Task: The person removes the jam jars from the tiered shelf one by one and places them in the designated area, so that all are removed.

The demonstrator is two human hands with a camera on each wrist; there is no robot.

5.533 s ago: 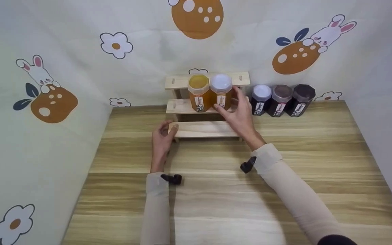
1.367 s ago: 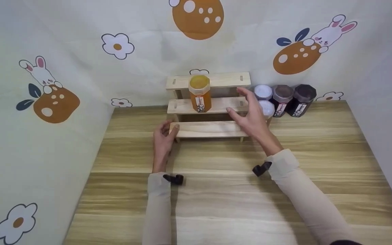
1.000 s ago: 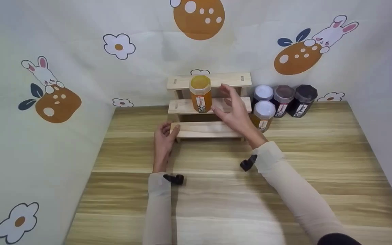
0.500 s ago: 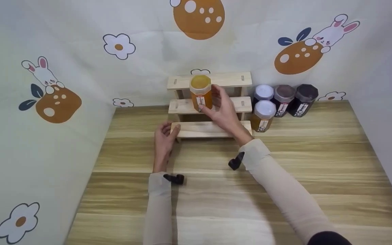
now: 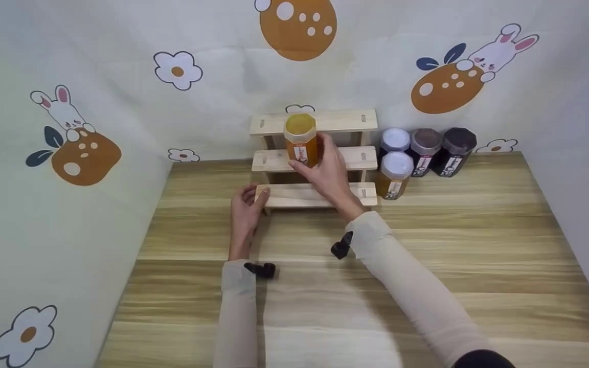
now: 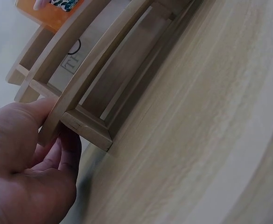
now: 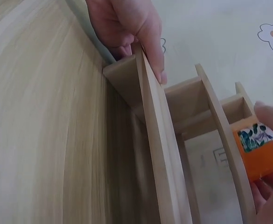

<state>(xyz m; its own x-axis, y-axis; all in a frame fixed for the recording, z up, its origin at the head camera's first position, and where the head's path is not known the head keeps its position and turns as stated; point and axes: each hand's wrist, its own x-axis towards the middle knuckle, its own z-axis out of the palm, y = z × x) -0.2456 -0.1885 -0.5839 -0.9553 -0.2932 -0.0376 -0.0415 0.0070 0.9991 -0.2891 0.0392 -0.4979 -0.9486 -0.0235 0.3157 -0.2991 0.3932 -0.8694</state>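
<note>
A three-step wooden shelf (image 5: pixel 315 194) stands against the back wall. My left hand (image 5: pixel 246 214) pinches the left end of its lowest board, thumb on top and fingers beneath, as the left wrist view also shows. On the middle board stands an amber, yellow-lidded octagonal jar (image 5: pixel 300 140) with a label on its front. My right hand (image 5: pixel 327 171) grips this jar from the right, thumb at the front and fingers reaching behind. In the right wrist view, the jar's orange lower part (image 7: pixel 260 158) sits between thumb and fingers, close to the board.
Right of the shelf stand three dark jars, one white-lidded (image 5: pixel 395 138), one brown-lidded (image 5: pixel 425 151) and one black-lidded (image 5: pixel 455 151). In front of them is a white-lidded amber jar (image 5: pixel 394 176). A printed cloth wall (image 5: pixel 223 102) rises behind the wood-grain table (image 5: pixel 427 255).
The white-lidded amber jar went from the middle board to the table at right. My right hand then came back left and took hold of the yellow-lidded jar. My left hand stayed put.
</note>
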